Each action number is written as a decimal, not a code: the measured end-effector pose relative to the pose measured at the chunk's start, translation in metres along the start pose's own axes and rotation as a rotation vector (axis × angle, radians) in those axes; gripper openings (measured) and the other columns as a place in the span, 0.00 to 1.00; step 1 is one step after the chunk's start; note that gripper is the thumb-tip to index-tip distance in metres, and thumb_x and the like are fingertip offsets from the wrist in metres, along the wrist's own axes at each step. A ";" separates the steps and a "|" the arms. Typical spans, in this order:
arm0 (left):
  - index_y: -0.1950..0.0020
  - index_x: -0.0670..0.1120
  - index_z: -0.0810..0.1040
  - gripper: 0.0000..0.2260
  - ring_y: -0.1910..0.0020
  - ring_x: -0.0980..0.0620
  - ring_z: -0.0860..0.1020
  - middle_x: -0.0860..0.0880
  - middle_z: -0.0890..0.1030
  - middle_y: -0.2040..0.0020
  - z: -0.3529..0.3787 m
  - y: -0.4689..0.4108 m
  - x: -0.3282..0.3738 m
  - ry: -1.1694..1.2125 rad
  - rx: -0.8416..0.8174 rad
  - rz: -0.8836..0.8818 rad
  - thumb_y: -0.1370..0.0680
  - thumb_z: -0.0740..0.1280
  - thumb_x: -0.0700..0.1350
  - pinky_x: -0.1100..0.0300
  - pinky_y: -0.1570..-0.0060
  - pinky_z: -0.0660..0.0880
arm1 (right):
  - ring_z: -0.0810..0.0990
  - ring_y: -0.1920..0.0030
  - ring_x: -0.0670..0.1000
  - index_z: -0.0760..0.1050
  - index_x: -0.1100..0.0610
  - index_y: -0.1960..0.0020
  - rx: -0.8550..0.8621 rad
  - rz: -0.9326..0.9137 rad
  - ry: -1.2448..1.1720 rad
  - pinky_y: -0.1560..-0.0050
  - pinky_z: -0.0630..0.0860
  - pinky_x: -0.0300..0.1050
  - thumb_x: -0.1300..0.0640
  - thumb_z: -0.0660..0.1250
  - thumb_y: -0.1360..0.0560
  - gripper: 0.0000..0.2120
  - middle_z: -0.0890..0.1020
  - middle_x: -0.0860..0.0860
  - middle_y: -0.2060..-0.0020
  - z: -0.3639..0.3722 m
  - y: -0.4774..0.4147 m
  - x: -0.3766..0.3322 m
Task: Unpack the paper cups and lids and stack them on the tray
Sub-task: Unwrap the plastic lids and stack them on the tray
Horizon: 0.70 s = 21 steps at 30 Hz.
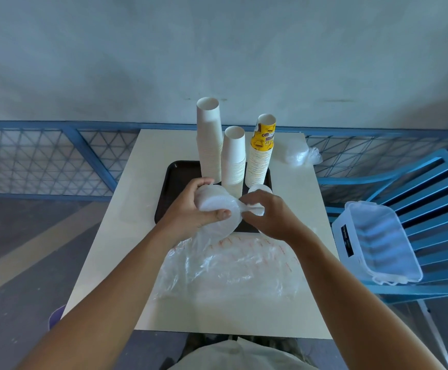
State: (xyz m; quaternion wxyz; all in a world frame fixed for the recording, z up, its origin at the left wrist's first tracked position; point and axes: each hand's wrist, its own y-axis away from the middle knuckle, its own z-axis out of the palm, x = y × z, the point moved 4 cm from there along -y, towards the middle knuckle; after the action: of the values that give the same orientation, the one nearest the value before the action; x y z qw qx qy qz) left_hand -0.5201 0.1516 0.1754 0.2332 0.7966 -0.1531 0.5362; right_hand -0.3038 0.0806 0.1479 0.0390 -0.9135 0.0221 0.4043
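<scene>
Crumpled clear plastic wrapping (228, 268) lies at six o'clock of the dark rectangular tray (174, 177). Over its near edge, left hand (191, 206) grips bagged white lids (217, 205); right hand (268, 212) pinches the bag's neck. Both hide the base of the middle white paper-cup stack (233, 156).

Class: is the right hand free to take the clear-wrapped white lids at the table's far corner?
Probably not yet: the right hand pinches a wrapped white lid pack; the way to the clear-wrapped white lids looks open.

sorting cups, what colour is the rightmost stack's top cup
The top cup is yellow, head view.
</scene>
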 end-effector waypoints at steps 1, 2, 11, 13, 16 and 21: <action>0.30 0.66 0.72 0.36 0.32 0.57 0.74 0.62 0.71 0.33 0.001 -0.001 0.001 0.006 0.007 0.005 0.34 0.85 0.58 0.55 0.35 0.77 | 0.80 0.58 0.52 0.84 0.55 0.49 0.033 -0.028 0.063 0.53 0.81 0.46 0.58 0.73 0.25 0.06 0.84 0.50 0.58 0.001 -0.001 -0.001; 0.30 0.66 0.72 0.36 0.32 0.58 0.73 0.63 0.71 0.33 0.000 -0.002 0.001 0.011 0.018 0.007 0.34 0.85 0.58 0.55 0.34 0.75 | 0.78 0.64 0.56 0.84 0.57 0.54 0.076 -0.044 0.139 0.60 0.81 0.52 0.59 0.72 0.26 0.03 0.82 0.53 0.64 0.000 -0.002 -0.001; 0.35 0.66 0.76 0.38 0.39 0.52 0.82 0.56 0.78 0.35 -0.009 0.001 -0.012 0.197 0.066 -0.065 0.43 0.86 0.60 0.48 0.37 0.81 | 0.78 0.65 0.58 0.82 0.60 0.57 0.280 0.186 0.404 0.59 0.81 0.55 0.58 0.64 0.27 0.09 0.79 0.54 0.62 -0.021 0.005 0.035; 0.34 0.64 0.76 0.37 0.40 0.52 0.83 0.55 0.79 0.36 -0.007 0.004 -0.013 0.233 0.067 -0.076 0.41 0.86 0.58 0.48 0.38 0.82 | 0.79 0.55 0.55 0.83 0.56 0.48 0.251 0.161 0.398 0.48 0.78 0.54 0.57 0.70 0.27 0.09 0.79 0.53 0.51 -0.018 0.008 0.028; 0.34 0.62 0.76 0.32 0.40 0.51 0.82 0.54 0.79 0.36 -0.004 0.008 -0.013 0.254 0.060 -0.101 0.34 0.86 0.51 0.49 0.38 0.82 | 0.78 0.49 0.51 0.80 0.50 0.38 0.149 0.007 0.339 0.45 0.71 0.53 0.51 0.71 0.28 0.19 0.80 0.49 0.44 -0.008 0.010 0.002; 0.34 0.60 0.78 0.29 0.41 0.49 0.83 0.52 0.80 0.36 -0.008 0.015 -0.013 0.288 0.055 -0.119 0.31 0.84 0.48 0.50 0.41 0.83 | 0.76 0.67 0.63 0.78 0.54 0.62 0.108 0.166 0.384 0.56 0.77 0.52 0.61 0.62 0.28 0.08 0.76 0.50 0.72 -0.014 -0.004 0.012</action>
State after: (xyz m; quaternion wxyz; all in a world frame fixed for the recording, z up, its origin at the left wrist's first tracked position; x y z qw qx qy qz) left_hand -0.5389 0.1436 0.1690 0.2620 0.7252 -0.0559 0.6342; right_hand -0.2853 0.0828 0.1485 0.0496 -0.9655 0.1259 0.2227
